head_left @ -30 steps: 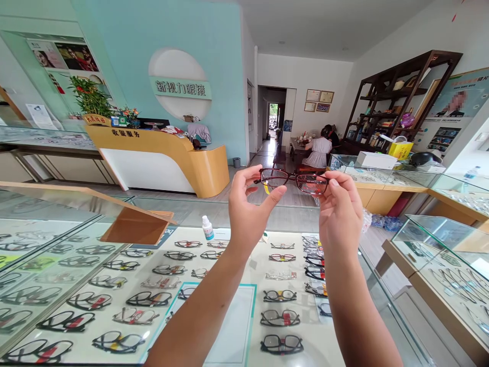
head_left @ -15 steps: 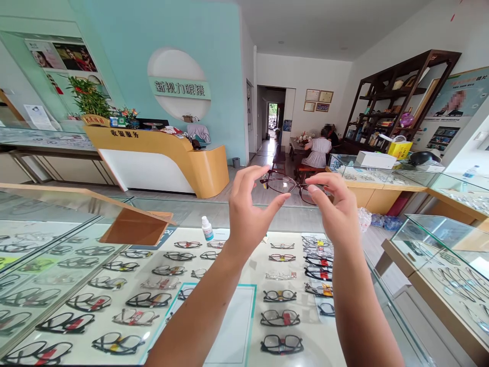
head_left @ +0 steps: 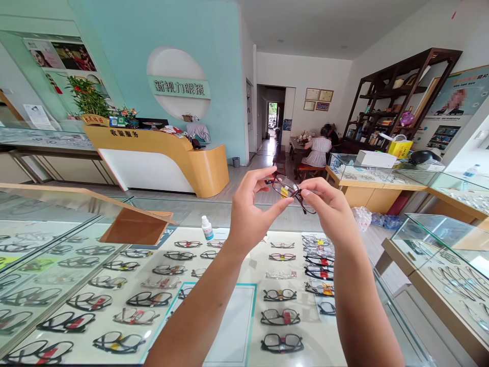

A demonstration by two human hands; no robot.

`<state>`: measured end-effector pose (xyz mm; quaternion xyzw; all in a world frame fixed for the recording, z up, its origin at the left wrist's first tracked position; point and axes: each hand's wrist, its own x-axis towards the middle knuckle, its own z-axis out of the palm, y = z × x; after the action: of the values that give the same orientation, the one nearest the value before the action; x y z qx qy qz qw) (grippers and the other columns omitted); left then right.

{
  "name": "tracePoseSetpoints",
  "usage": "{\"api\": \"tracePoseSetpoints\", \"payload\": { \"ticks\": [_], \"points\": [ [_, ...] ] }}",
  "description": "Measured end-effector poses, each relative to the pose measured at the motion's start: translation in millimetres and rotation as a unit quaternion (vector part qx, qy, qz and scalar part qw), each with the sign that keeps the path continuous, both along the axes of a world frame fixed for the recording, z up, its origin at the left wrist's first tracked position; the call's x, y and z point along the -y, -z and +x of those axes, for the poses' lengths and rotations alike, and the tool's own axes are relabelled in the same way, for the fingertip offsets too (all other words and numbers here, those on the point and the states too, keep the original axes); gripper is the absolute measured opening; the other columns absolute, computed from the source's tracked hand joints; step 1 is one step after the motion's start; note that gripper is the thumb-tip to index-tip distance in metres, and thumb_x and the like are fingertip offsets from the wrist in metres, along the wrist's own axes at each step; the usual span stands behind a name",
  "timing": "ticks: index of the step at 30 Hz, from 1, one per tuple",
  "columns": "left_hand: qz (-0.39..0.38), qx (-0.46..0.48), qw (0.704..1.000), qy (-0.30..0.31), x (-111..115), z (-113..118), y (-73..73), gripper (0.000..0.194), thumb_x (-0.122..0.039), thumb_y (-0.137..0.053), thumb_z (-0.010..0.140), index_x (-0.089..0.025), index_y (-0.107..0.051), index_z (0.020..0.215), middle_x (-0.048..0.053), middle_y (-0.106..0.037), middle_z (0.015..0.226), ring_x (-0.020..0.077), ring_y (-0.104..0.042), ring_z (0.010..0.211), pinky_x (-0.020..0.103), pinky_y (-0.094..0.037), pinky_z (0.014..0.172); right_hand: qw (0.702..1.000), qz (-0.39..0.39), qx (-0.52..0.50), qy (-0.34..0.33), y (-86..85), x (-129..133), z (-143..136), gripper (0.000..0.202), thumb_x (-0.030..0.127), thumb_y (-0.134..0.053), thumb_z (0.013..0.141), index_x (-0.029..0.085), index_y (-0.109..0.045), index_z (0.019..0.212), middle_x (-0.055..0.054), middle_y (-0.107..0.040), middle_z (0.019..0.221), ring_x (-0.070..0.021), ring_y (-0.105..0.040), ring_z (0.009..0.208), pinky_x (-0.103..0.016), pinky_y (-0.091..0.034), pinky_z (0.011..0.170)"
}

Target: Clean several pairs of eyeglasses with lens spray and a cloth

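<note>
Dark red-framed eyeglasses (head_left: 286, 188) are held up above the glass counter, tilted with the right lens lower. A yellow tag shows at one lens. My left hand (head_left: 254, 206) is closed about the left end of the frame, thumb below and index finger above. My right hand (head_left: 330, 209) pinches the frame near the bridge, its fingers covering part of the right lens. Beneath my hands, rows of tagged eyeglasses (head_left: 281, 343) lie in the display case. A small white bottle (head_left: 207, 228) stands on the glass left of my left forearm.
A wooden box-like stand (head_left: 137, 227) sits on the counter at left. Another glass showcase (head_left: 451, 244) is at right. Beyond are a yellow-and-white reception desk (head_left: 210, 171), a dark shelf (head_left: 401, 97) and a seated person (head_left: 318, 151) at a table.
The eyeglasses have turned and tilted, their right lens dropping and the yellow tag coming into view. My right hand has moved left, closer to my left hand.
</note>
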<state>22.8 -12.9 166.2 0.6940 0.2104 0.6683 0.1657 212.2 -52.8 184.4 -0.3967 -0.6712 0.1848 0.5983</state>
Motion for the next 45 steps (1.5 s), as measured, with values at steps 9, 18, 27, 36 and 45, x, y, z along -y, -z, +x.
{"api": "tracePoseSetpoints", "payload": {
  "ticks": [9, 18, 27, 36, 45],
  "points": [
    [-0.043, -0.005, 0.992, 0.119, -7.8, -7.0, -5.0, 0.066, -0.043, -0.094, 0.081, -0.029, -0.064, 0.138, 0.011, -0.070, 0.131, 0.0246, -0.075, 0.110, 0.043, -0.065, 0.101, 0.987, -0.096, -0.051, -0.115, -3.3, 3.3, 4.1, 0.020, 0.044, -0.074, 0.094, 0.024, -0.079, 0.093, -0.003, -0.078, 0.098, -0.0171, -0.060, 0.078, -0.030, -0.048, 0.066],
    [-0.028, 0.091, 0.995, 0.024, -1.1, 11.8, 3.1, 0.064, -0.028, -0.091, 0.082, -0.029, -0.057, 0.136, 0.005, -0.065, 0.122, 0.0179, -0.071, 0.105, 0.034, -0.059, 0.095, 0.994, -0.033, -0.102, -0.029, 6.1, -8.8, -4.7, 0.018, 0.041, -0.076, 0.094, 0.023, -0.079, 0.092, -0.006, -0.081, 0.107, -0.0214, -0.070, 0.094, -0.037, -0.055, 0.084],
    [-0.208, 0.046, 0.976, 0.037, 9.8, 13.8, -2.2, 0.032, -0.051, -0.079, 0.092, -0.020, -0.082, 0.094, -0.001, -0.061, 0.068, 0.0121, -0.048, 0.061, 0.027, -0.042, 0.058, 0.974, 0.154, 0.053, 0.156, 11.1, -8.3, -32.8, 0.008, 0.025, -0.070, 0.098, 0.023, -0.078, 0.096, -0.008, -0.078, 0.111, -0.0252, -0.073, 0.109, -0.042, -0.058, 0.094],
    [-0.281, 0.073, 0.953, 0.083, -4.2, 9.0, -4.4, 0.037, -0.053, -0.089, 0.079, -0.018, -0.082, 0.088, 0.000, -0.064, 0.069, 0.0101, -0.043, 0.057, 0.025, -0.034, 0.052, 0.952, 0.160, 0.165, 0.200, 16.2, 0.8, -42.9, 0.019, 0.025, -0.065, 0.102, 0.022, -0.078, 0.116, -0.013, -0.076, 0.126, -0.0294, -0.073, 0.115, -0.048, -0.058, 0.099],
    [-0.220, -0.084, 0.972, -0.018, -10.1, 9.9, 2.2, 0.027, -0.046, -0.067, 0.095, -0.020, -0.076, 0.095, -0.005, -0.048, 0.059, 0.0135, -0.042, 0.058, 0.028, -0.036, 0.059, 0.935, 0.159, 0.087, 0.304, 35.8, -11.8, 15.7, 0.046, 0.039, -0.057, 0.103, 0.024, -0.040, 0.062, 0.005, -0.040, 0.059, -0.0129, -0.038, 0.058, -0.031, -0.031, 0.060]
  ]
}}
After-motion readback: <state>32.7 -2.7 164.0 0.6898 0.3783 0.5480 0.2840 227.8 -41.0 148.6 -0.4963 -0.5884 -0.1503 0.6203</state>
